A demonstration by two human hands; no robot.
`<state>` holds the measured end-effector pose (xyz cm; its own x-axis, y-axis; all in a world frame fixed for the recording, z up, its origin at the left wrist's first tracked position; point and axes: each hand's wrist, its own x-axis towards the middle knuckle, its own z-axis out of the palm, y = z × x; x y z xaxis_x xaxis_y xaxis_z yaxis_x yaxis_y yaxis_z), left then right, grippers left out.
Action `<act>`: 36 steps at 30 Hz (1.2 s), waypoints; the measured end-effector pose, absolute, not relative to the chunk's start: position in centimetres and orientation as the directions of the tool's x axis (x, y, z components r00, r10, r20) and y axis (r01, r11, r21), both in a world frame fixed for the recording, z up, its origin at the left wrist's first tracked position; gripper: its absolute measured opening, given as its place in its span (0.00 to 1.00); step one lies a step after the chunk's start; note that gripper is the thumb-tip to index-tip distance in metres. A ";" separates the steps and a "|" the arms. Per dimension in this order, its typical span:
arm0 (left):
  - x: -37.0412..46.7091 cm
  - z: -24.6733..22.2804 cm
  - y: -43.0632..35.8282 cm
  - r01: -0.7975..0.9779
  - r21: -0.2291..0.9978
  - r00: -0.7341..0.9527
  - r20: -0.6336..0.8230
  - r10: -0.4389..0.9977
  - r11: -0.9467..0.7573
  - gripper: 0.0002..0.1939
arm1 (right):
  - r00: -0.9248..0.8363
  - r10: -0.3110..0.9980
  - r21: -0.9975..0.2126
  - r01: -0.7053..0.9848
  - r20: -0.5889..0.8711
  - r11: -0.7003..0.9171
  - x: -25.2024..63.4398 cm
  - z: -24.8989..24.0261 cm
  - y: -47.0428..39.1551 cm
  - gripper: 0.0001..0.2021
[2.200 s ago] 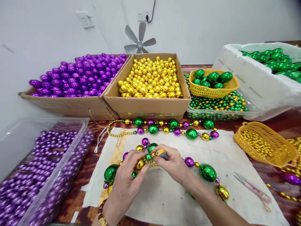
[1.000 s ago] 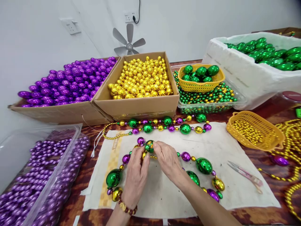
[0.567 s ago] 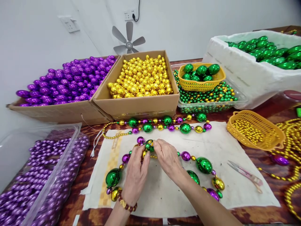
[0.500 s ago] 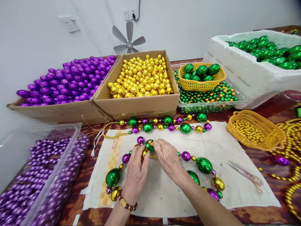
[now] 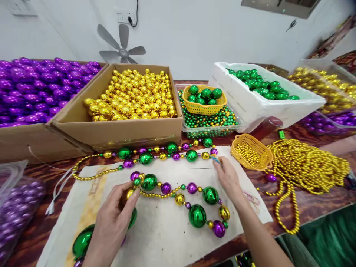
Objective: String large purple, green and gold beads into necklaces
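Observation:
My left hand (image 5: 115,217) pinches a beaded necklace by a small green bead (image 5: 136,181) and a gold bead beside it. Big green, gold and purple beads of this necklace (image 5: 197,216) loop to the right over the white cloth (image 5: 164,237). Reaching to the far right, my right hand (image 5: 228,176) has its fingers closed beside the end of a second beaded strand (image 5: 176,156). A small blue and yellow patch (image 5: 215,158) shows at its fingertips; what it holds, if anything, is unclear. Between that strand and the necklace lies a thin dark line (image 5: 203,168).
Cardboard boxes hold purple beads (image 5: 36,87) and gold beads (image 5: 136,96). A yellow basket (image 5: 205,107) of green beads sits on a clear tray. Rightward are a white foam box (image 5: 236,96), another yellow basket (image 5: 264,163), gold bead strands (image 5: 308,167) and pink-handled snips (image 5: 253,199).
My right hand has left the beads at my left hand and moved right, toward the far strand's end. My left hand keeps its pinch. The view has turned right.

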<state>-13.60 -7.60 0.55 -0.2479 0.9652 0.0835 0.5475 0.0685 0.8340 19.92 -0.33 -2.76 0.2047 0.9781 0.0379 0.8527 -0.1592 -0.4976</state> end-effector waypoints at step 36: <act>-19.0 12.7 -13.0 0.412 0.911 -0.353 0.163 0.921 -0.004 0.23 | -0.549 0.812 -0.899 0.226 0.200 0.375 9.3 13.3 -1.7 0.13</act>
<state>-19.00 -12.96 12.73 -0.3529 0.9213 0.1634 0.4118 -0.0039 0.9112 9.34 -1.66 13.30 -0.5488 0.8117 0.2001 0.2263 0.3746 -0.8991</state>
